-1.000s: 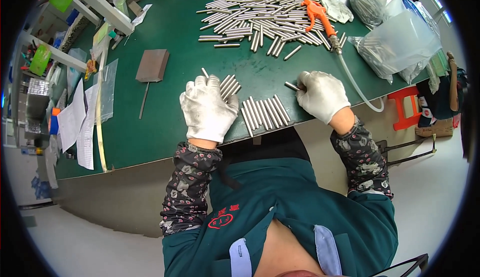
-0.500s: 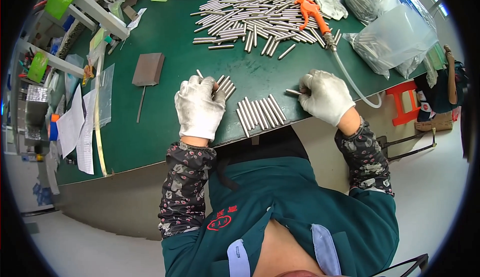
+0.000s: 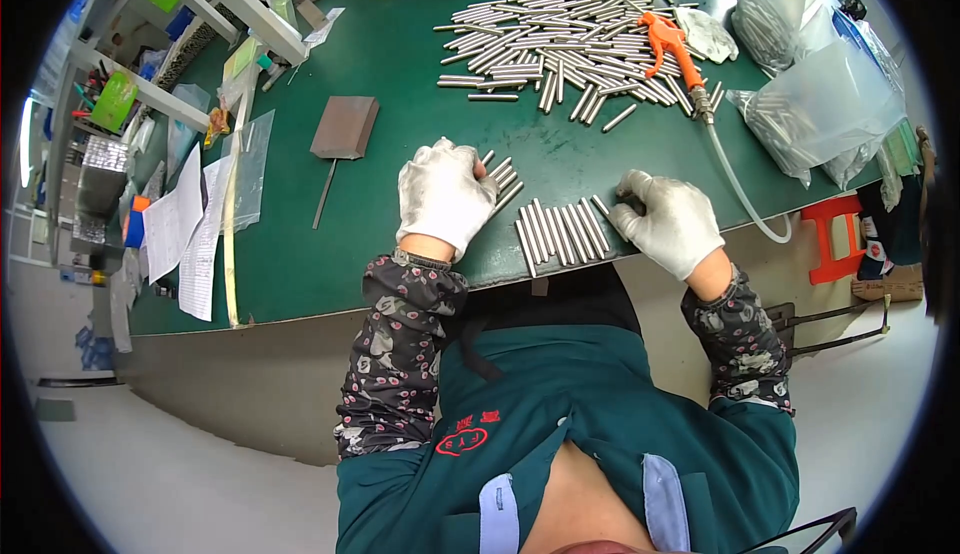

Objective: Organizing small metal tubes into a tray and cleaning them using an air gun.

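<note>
Several near rods [image 3: 569, 235] we apparently were aligning
Right hand [image 3: 668, 222] bent at rightmost rod [image 3: 601, 208], likely needing squaring; left hand [image 3: 442, 196] curled; both grips unclear

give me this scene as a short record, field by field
surface: green table
between hands: row of metal rods
left hand: white-gloved, curled at several rods; grip hidden
right hand: white-gloved, fingertips at a single rod by the row's right end
farther back: rod pile, orange air gun
left side: brown block
</note>
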`<state>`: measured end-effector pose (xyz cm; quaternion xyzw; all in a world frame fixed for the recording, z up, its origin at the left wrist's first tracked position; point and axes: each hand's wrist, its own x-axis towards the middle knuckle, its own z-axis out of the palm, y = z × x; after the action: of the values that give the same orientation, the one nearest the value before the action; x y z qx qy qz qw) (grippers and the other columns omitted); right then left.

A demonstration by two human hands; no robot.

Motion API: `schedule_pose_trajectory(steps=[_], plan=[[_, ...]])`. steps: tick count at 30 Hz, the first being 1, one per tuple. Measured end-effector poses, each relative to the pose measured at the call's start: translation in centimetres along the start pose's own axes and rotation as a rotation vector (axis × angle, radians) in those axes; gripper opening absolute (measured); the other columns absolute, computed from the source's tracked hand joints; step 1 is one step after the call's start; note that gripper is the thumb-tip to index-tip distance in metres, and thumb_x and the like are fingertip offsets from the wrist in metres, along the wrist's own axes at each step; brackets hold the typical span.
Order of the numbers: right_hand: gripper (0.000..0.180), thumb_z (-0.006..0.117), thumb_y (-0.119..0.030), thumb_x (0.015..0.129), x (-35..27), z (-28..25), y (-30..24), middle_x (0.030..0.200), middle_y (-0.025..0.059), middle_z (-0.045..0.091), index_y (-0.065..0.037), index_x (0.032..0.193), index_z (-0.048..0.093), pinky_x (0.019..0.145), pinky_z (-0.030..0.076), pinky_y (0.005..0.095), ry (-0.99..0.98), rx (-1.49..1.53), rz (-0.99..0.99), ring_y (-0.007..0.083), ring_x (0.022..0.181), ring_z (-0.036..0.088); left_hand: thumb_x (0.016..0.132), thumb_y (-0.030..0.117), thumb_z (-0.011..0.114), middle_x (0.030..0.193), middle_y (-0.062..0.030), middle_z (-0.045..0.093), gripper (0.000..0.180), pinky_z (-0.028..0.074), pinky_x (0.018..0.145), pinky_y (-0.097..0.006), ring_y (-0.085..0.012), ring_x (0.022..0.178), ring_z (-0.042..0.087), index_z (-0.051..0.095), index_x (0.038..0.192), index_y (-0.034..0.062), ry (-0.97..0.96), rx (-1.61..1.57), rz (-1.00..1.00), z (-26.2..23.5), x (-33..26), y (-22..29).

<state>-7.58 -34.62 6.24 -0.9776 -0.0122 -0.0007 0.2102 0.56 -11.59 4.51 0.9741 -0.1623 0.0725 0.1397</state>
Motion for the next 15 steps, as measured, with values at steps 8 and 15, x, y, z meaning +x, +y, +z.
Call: schedule_pose_trajectory(steps=[8,15], plan=[[0.018,0.057,-0.025,0.079,0.2,0.7,0.7,0.076,0.014,0.065,-0.009,0.086,0.063,0.066,0.049,0.0447,0.048,0.06,-0.009,0.0342,0.072,0.062,0.07,0.016,0.067,0.082,-0.0088,0.062,0.008,0.049,0.076,-0.039,-0.027,0.083,0.06,0.066,0.075,0.0105,-0.057,0.043,0.06,-0.6,0.8,-0.7],[0.016,0.059,-0.024,0.079,0.3,0.2,0.4,0.074,0.0143,0.064,-0.01,0.087,0.063,0.064,0.049,0.0445,0.031,0.111,-0.026,0.0343,0.071,0.062,0.072,0.008,0.066,0.083,-0.0091,0.063,0.015,0.05,0.072,-0.034,-0.0256,0.077,0.061,0.062,0.086,0.0055,0.1,-0.213,0.031,-1.9,0.5,-3.9]])
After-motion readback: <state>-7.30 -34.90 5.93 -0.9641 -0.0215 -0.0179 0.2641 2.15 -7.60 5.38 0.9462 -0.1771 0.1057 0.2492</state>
